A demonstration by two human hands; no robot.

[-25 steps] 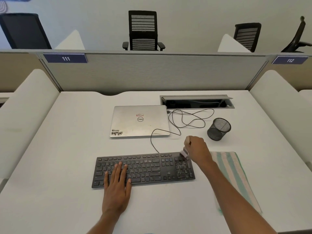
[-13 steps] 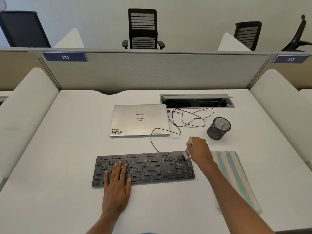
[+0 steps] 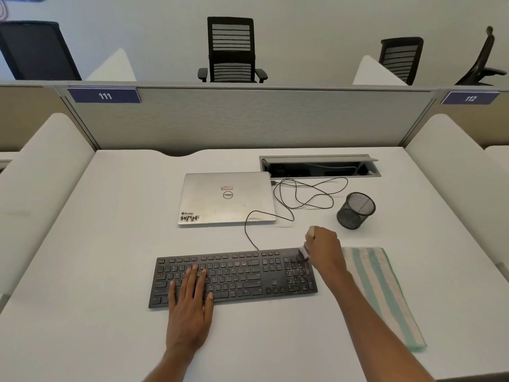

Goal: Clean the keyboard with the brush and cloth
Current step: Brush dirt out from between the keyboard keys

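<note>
I judge I'm at the brushing stage: my right hand grips the brush on the keyboard. My left hand lies flat, fingers straight. The striped cloth, right of the gripping fingers, is not yet used.

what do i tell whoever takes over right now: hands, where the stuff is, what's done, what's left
Left hand: flat with straight fingers on the left-middle keys of the keyboard, steadying it.
Right hand: grips the brush, with the bristles at the keyboard's far right corner, above the number pad.
Cloth: lies flat on the desk just right of the keyboard, untouched, partly hidden by the right forearm.
Done: brushing is under way. How much of the keyboard has been covered cannot be told.
Left: probably finish brushing the rows, then wipe the keyboard with the cloth.
</note>
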